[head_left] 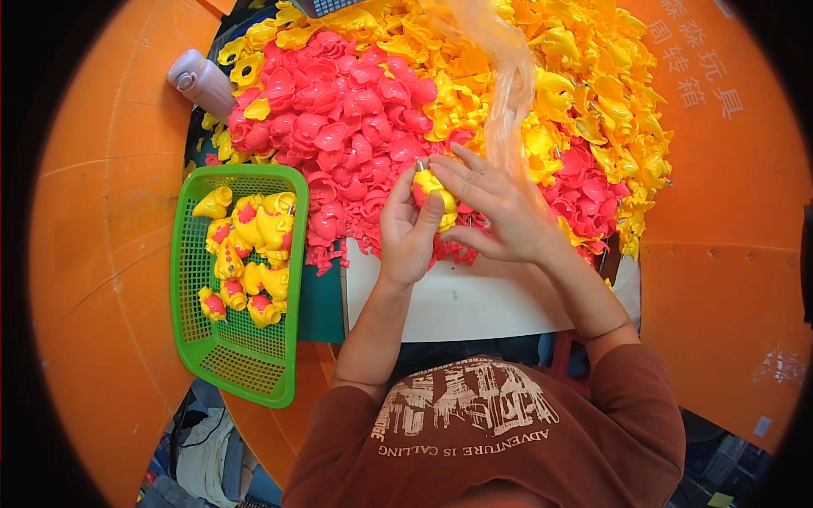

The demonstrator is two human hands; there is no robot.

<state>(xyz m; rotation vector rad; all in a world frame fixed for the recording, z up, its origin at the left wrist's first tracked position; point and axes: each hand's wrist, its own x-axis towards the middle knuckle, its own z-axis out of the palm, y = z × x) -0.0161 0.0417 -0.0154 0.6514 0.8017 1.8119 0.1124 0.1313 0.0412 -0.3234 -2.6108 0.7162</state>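
Note:
Between my two hands is a small yellow plastic toy body [446, 203] with a pink patch and a short metal tip at its top. My left hand [408, 241] wraps it from the left, thumb across its front. The fingers of my right hand [508, 216] lie over its upper right side, and the right thumb is beside its lower end. Right behind the hands rises a heap of glossy pink plastic shells [356, 110]. Left of my left forearm, a green mesh basket [290, 334] holds several similar yellow and pink toy bodies [247, 222].
Yellow plastic pieces [605, 93] pile up at the back and right, with a crumpled clear plastic bag [508, 93] across them. A pale lilac bottle [203, 80] stands at far left. Orange panels [102, 212] flank both sides. A white board [457, 300] lies before me.

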